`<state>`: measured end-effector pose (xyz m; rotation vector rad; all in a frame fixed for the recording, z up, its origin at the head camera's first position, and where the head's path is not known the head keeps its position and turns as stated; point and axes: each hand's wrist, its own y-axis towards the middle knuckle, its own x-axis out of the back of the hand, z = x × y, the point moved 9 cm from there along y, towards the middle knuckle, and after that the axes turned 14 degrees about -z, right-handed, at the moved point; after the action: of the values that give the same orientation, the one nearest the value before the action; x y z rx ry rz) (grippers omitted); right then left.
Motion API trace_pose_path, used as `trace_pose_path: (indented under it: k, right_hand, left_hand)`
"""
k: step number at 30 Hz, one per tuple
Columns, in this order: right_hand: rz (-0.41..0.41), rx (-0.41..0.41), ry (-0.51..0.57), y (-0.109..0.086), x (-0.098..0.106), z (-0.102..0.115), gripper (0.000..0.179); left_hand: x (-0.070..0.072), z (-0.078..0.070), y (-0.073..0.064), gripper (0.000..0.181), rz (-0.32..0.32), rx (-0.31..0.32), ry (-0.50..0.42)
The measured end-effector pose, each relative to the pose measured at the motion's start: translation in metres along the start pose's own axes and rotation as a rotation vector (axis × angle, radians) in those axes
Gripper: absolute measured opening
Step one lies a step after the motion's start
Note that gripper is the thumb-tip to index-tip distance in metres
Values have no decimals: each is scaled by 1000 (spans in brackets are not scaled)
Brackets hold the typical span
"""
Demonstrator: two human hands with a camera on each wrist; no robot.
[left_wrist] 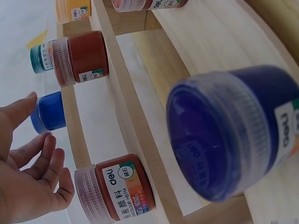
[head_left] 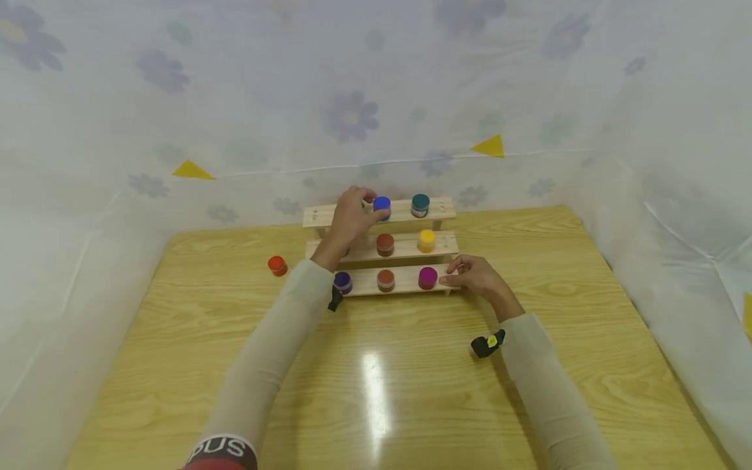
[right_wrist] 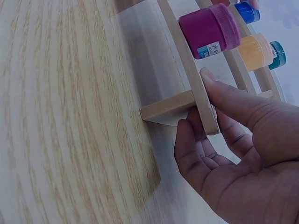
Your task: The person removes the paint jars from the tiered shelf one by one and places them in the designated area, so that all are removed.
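A three-tier wooden rack bears small paint jars. My left hand reaches over the lower tiers to the top one, thumb and fingertips on either side of a blue paint jar, pinching it at the lid. Beside that jar stands a teal one. At the right end of the bottom tier, my right hand grips the board between thumb and curled fingers, close to the magenta jar. Below my left hand are a brown-red jar and a dark blue jar; my left hand partly hides the rack's left side.
A yellow jar is on the middle tier and a terracotta one on the bottom tier. Left of the rack, a red jar sits on the wooden table. A flowered white sheet rises behind the rack.
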<state>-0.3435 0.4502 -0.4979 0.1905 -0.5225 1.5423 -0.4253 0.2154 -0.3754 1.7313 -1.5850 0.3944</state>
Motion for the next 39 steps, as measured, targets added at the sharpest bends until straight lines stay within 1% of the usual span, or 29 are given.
trace_pose_path:
  k: [6,8,12,17,24,31,39]
  right_hand:
    - [11,-4,-5,-20,1,24,29]
    - [8,-2,-7,-18,1,22,28]
    - [0,-4,2,-8,1,11,28]
    - [-11,15,-15,1,1,-1,29]
    - [-16,26,-14,3,0,-4,29]
    - [-17,27,-35,4,2,-5,30]
    - [-12,34,-32,5,2,-5,29]
  left_hand:
    - [-4,2,0,45,9,6,-8]
    - [-5,3,0,45,12,8,-9]
    - [-5,3,0,44,8,7,-14]
    - [-4,3,-1,44,2,4,-24]
    - [-2,4,-2,44,-8,5,-39]
    - [5,4,-3,43,-39,-4,-43]
    - [16,14,-5,42,-53,27,-48]
